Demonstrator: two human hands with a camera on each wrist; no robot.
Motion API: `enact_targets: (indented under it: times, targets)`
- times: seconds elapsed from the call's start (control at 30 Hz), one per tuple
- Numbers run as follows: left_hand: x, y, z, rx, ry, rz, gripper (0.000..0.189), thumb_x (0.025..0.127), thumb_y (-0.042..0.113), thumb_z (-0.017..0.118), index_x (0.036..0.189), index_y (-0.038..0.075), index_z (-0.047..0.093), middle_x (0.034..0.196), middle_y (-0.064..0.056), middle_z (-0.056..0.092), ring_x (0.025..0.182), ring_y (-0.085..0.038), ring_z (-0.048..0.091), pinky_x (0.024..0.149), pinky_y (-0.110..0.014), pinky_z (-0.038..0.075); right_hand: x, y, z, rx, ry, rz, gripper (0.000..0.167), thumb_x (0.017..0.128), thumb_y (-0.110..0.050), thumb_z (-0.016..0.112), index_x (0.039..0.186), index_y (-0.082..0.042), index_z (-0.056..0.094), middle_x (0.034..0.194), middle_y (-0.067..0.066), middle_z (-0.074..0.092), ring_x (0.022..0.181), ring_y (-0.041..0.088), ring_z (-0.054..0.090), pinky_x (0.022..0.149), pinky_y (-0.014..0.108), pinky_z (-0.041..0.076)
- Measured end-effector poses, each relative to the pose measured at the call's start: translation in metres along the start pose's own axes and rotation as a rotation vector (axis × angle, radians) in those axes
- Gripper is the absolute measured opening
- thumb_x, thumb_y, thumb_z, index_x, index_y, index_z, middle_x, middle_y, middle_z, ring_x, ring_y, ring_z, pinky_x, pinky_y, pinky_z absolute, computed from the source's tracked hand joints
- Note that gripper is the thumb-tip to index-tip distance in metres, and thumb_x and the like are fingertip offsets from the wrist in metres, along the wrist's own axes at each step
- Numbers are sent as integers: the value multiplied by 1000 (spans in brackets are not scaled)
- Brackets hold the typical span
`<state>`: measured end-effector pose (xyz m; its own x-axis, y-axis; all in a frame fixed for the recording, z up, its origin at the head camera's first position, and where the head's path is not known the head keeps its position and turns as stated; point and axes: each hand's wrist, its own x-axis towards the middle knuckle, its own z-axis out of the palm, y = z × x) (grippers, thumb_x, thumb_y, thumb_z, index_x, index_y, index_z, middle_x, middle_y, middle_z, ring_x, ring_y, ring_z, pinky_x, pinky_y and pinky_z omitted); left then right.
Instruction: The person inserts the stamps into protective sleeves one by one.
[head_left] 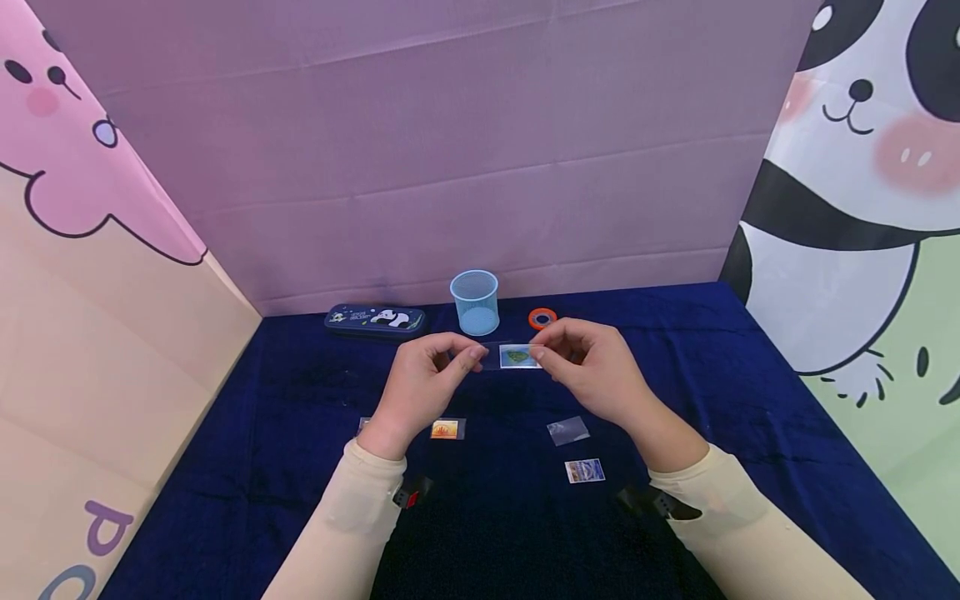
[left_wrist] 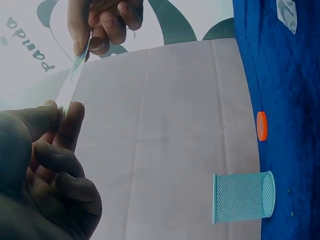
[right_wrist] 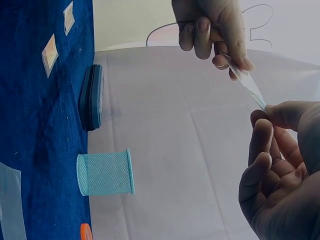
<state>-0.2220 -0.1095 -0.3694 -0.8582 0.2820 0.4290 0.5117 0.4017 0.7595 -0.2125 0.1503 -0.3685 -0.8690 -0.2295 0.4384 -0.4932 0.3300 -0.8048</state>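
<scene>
Over the dark blue cloth, both hands hold up a clear plastic sleeve (head_left: 491,357) with a small white-bordered stamp (head_left: 514,357) showing a green shape on blue. My left hand (head_left: 426,377) pinches the sleeve's clear left end between thumb and forefinger. At the other end, my right hand (head_left: 592,367) pinches the stamp's right edge, hiding part of it; I cannot tell how far the stamp sits inside the sleeve. Both wrist views show the thin piece nearly edge-on, stretched between the fingertips.
Behind the hands stand a navy pencil case (head_left: 375,320), a light blue mesh cup (head_left: 476,303) and an orange tape roll (head_left: 542,318). Nearer lie an orange stamp in a sleeve (head_left: 446,429), a clear sleeve (head_left: 568,431) and a bluish stamp (head_left: 584,471). Another sleeved piece (right_wrist: 69,18) lies left.
</scene>
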Motion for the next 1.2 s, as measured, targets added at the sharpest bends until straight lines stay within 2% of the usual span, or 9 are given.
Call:
enact_targets:
  times: [0.37,0.7,0.93,1.2]
  targets:
    - [-1,1,2,-21,18,15,19,103,35,69,102,20,81,86,10,72,63,-19,50,55,-29,41,-1,-1,2,-6,-3,-9,4,99,-15,75,103,-15,76,78,2,65,63,21,60,55,30,49]
    - [-2,0,4,-50,-3,11,15,103,31,70,102,20,80,90,7,68,67,-20,51,57,-28,42,-2,-1,5,-6,-20,8,7,98,-16,76,105,-13,77,81,4,66,65,21,58,57,28,49]
    - [-2,2,3,-56,2,15,16,102,32,70,102,20,81,89,5,66,68,-20,51,58,-29,42,-1,-1,4,-15,-11,-3,10,99,-17,75,109,-14,77,82,2,67,65,21,59,56,28,49]
    - [-1,1,0,-52,17,13,17,102,32,72,102,18,81,86,2,65,65,-21,49,56,-28,40,-1,0,1,9,-2,12,8,101,-12,72,107,-11,77,81,6,65,65,20,60,57,29,50]
